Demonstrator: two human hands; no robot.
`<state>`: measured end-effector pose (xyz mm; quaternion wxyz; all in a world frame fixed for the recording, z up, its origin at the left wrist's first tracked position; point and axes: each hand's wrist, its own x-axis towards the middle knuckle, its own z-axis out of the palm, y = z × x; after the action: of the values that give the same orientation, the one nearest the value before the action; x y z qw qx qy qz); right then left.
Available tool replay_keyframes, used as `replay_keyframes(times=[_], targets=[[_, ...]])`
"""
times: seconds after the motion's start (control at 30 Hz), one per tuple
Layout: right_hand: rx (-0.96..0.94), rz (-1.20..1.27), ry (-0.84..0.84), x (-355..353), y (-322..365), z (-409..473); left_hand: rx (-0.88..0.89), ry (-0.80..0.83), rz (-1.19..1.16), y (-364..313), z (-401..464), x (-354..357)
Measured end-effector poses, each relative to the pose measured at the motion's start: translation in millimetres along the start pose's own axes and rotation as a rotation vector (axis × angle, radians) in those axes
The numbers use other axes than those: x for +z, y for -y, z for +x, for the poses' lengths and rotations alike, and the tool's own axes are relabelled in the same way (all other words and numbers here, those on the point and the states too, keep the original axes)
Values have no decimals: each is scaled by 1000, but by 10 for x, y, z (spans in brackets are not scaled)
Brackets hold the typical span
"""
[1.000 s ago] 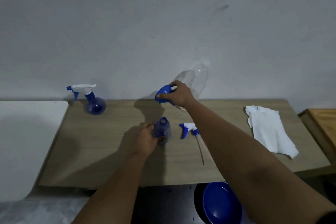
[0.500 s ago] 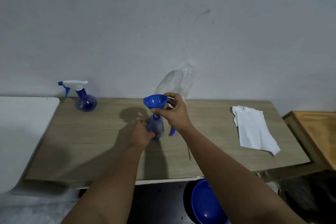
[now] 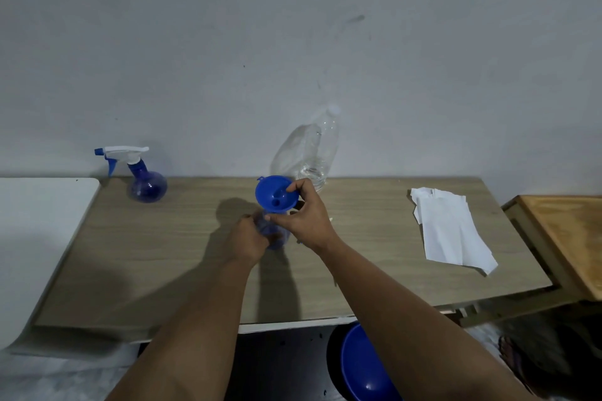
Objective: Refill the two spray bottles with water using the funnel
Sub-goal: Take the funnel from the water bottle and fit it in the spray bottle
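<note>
A blue funnel (image 3: 274,194) sits in the neck of an open blue spray bottle (image 3: 276,238) at the middle of the wooden table (image 3: 163,254). My right hand (image 3: 304,215) pinches the funnel's rim and its neck. My left hand (image 3: 247,239) grips the bottle's body from the left. The bottle's trigger head is hidden behind my right hand. A second blue spray bottle (image 3: 146,184) with a white trigger stands at the back left. A clear water bottle (image 3: 309,150) with a white cap stands by the wall behind the funnel.
A white cloth (image 3: 452,228) lies on the table's right side. A white surface (image 3: 35,231) adjoins the table on the left, a wooden one (image 3: 566,238) on the right. A blue bowl (image 3: 365,368) sits below the table's front edge.
My right hand brought the funnel from near the water bottle down onto the spray bottle's neck. The left hand kept its grip on the bottle.
</note>
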<state>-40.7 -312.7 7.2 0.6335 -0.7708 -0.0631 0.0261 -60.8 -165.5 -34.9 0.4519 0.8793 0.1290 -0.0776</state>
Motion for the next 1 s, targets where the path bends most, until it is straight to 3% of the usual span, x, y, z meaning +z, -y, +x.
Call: replay_keyframes(times=[0.27,0.4,0.5,0.63,0.8,0.9,1.0], targets=[[34,-94,27,-118,82,-77,-44,5,-62,-84,-32,15],[8,-29,12,-224,95,-103,-113,1,-92,-145,-96,8],[30,12,-96,-348,72,-115,-126,-137,77,-113,-274,10],[39,-30,-303,-615,119,-54,-103,-165,-28,-95,-513,265],[45,-118,-360,-969,363,235,23,74,-48,-610,-481,621],[66,-184,-313,-1114,537,469,94,40,-40,-1017,-275,782],[61,-239,-255,-1178,656,714,46,-16,-181,-1356,-16,868]])
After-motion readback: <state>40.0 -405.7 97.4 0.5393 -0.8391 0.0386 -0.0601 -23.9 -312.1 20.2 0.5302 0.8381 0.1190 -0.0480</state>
